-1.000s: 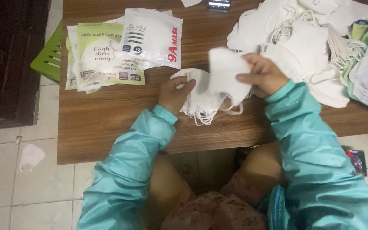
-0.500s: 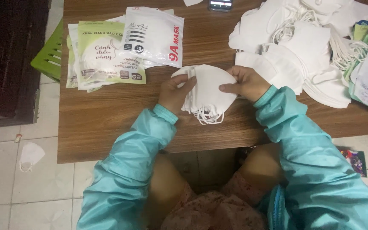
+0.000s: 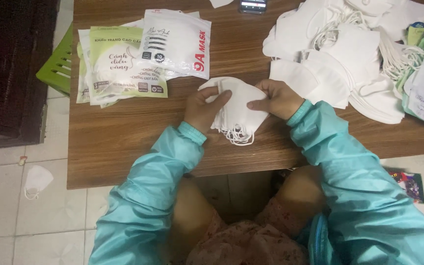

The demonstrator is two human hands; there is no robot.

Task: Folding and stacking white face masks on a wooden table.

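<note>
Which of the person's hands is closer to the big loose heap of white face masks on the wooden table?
Right. The right hand lies just beside the heap of white face masks; the left hand sits farther away.

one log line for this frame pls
left hand: grips small stack of white fabric face masks | right hand: grips same stack | stack: on brown wooden table

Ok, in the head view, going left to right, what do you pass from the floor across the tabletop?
Lone white mask on the floor tiles → green plastic stool → stack of packaged masks → left hand → small stack of white masks → right hand → big pile of loose white masks.
</note>
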